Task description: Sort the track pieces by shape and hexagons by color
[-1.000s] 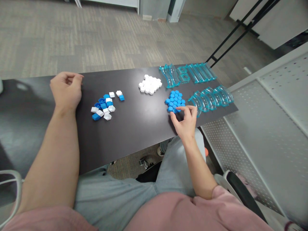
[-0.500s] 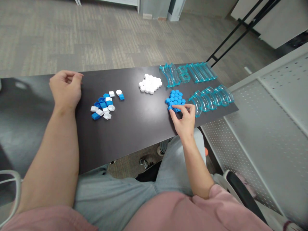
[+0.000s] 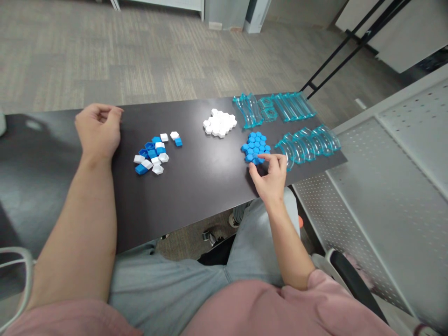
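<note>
My right hand (image 3: pixel 271 175) is at the near side of a cluster of blue hexagonal pieces (image 3: pixel 255 143). Its thumb and index finger are apart with nothing between them, and the index fingertip lies at the cluster's near edge. My left hand (image 3: pixel 100 128) rests near the table's far edge with its fingers curled in, and no object shows in it. To the right of that hand lies a loose mix of blue and white hexagonal pieces (image 3: pixel 151 153), some tipped over. White hexagonal pieces (image 3: pixel 220 123) sit packed together in the middle.
On the dark table (image 3: pixel 203 182), clear teal curved pieces (image 3: pixel 310 143) lie near the right end. Behind them are straight teal tubes (image 3: pixel 294 106), wavy teal pieces (image 3: pixel 248 110) and small teal hexagonal parts (image 3: pixel 268 110). A perforated grey panel (image 3: pixel 388 196) stands beyond the right end.
My right thumb and index finger have come away from the near edge of the blue cluster, and the hand has drawn back slightly. My left hand stays put.
</note>
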The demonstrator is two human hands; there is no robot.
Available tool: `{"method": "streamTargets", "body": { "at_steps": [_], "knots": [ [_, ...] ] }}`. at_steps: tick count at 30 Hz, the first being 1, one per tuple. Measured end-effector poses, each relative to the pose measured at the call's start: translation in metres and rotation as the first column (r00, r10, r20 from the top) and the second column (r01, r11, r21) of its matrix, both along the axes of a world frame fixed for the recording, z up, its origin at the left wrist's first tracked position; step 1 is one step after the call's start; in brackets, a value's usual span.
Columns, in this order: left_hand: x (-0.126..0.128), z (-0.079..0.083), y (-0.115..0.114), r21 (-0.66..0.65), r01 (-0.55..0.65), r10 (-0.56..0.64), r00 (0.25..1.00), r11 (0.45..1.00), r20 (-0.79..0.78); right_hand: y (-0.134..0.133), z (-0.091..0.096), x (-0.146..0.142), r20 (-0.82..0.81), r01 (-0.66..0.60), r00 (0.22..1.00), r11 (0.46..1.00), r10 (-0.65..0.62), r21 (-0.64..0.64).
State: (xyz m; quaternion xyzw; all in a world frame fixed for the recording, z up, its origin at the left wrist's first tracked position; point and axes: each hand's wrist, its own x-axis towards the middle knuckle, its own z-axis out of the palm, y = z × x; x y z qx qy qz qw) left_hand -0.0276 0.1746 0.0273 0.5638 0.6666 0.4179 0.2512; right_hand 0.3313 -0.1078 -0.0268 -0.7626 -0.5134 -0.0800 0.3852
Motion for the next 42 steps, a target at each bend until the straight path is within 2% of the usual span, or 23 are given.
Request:
{"method": "streamTargets", "body": {
  "at_steps": [4, 7, 9, 11, 13, 16, 18, 21, 27, 31, 34, 38, 40, 42],
  "knots": [
    [-0.002, -0.001, 0.0, 0.006, 0.019, -0.02, 0.999, 1.0, 0.026, -0.001, 0.009, -0.006, 0.029, -0.082, 0.996, 0.996, 0.081, 0.043],
    [-0.004, -0.002, 0.001, 0.009, 0.037, -0.037, 0.998, 0.999, 0.058, 0.005, 0.02, -0.025, 0.005, -0.255, 0.967, 0.967, 0.255, 0.005],
    [-0.006, -0.004, 0.003, 0.017, 0.045, -0.046, 0.997, 0.999, 0.067, 0.015, 0.028, -0.05, -0.061, -0.409, 0.912, 0.908, 0.405, -0.091],
    [-0.008, -0.007, 0.005, 0.031, 0.055, -0.057, 0.996, 0.998, 0.073, 0.03, 0.035, -0.081, -0.151, -0.543, 0.84, 0.809, 0.521, -0.225],
    [-0.01, -0.01, 0.007, 0.04, 0.06, -0.063, 0.995, 0.997, 0.082, 0.048, 0.04, -0.114, -0.218, -0.62, 0.784, 0.713, 0.582, -0.329],
    [-0.011, -0.013, 0.008, 0.042, 0.065, -0.069, 0.993, 0.997, 0.098, 0.07, 0.044, -0.154, -0.221, -0.645, 0.757, 0.645, 0.616, -0.41],
    [-0.011, -0.015, 0.009, 0.046, 0.066, -0.071, 0.992, 0.997, 0.107, 0.079, 0.044, -0.169, -0.196, -0.639, 0.754, 0.632, 0.627, -0.438],
    [-0.011, -0.017, 0.011, 0.059, 0.056, -0.063, 0.989, 0.997, 0.131, 0.083, 0.043, -0.176, -0.173, -0.634, 0.752, 0.626, 0.636, -0.453],
    [-0.011, -0.019, 0.011, 0.077, 0.043, -0.056, 0.984, 0.996, 0.168, 0.074, 0.035, -0.164, -0.218, -0.675, 0.731, 0.637, 0.646, -0.373],
    [-0.012, -0.022, 0.012, 0.093, 0.042, -0.056, 0.986, 0.995, 0.156, 0.081, 0.039, -0.131, -0.214, -0.731, 0.681, 0.633, 0.7, -0.256],
    [-0.013, -0.026, 0.014, 0.104, 0.052, -0.066, 0.987, 0.993, 0.145, 0.106, 0.064, -0.087, -0.121, -0.726, 0.686, 0.665, 0.717, -0.176],
    [-0.015, -0.031, 0.016, 0.109, 0.051, -0.062, 0.993, 0.993, 0.104, 0.156, 0.114, -0.033, -0.012, -0.581, 0.803, 0.78, 0.595, -0.233],
    [-0.016, -0.032, 0.017, 0.11, 0.048, -0.057, 0.995, 0.993, 0.081, 0.18, 0.13, -0.02, 0.032, -0.522, 0.838, 0.817, 0.545, -0.246],
    [-0.016, -0.032, 0.017, 0.112, 0.046, -0.053, 0.997, 0.993, 0.061, 0.2, 0.132, -0.019, 0.05, -0.492, 0.854, 0.835, 0.518, -0.245]
  ]
}}
